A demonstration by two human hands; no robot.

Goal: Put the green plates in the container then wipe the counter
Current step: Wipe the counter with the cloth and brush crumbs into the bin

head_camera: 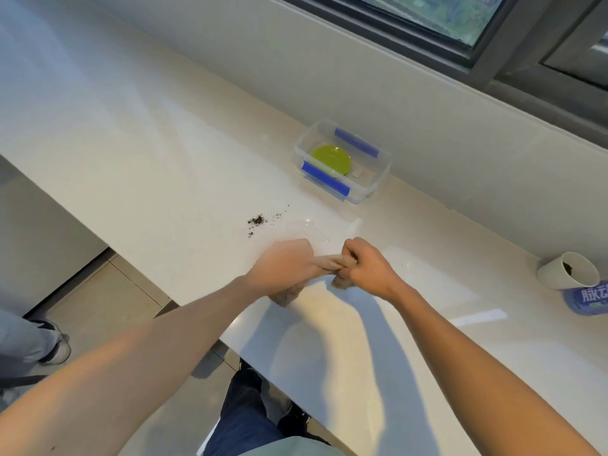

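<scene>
Green plates (330, 158) lie stacked inside a clear plastic container (371, 189) with blue clips, standing near the wall on the white counter (131, 133). A tan cloth (332, 262) is twisted between both fists above the counter's front part. My left hand (284, 263) grips one end and my right hand (365, 264) grips the other. More of the cloth hangs below my left hand. Dark crumbs (258, 220) are scattered on the counter just beyond my hands, with a small wet patch (312, 227) beside them.
A white paper cup (567, 271) with dark residue stands at the right, next to a blue-labelled bottle (589, 299). A window runs along the back wall. Another person's leg and shoe (36, 343) are on the floor at the left, beyond the counter's edge.
</scene>
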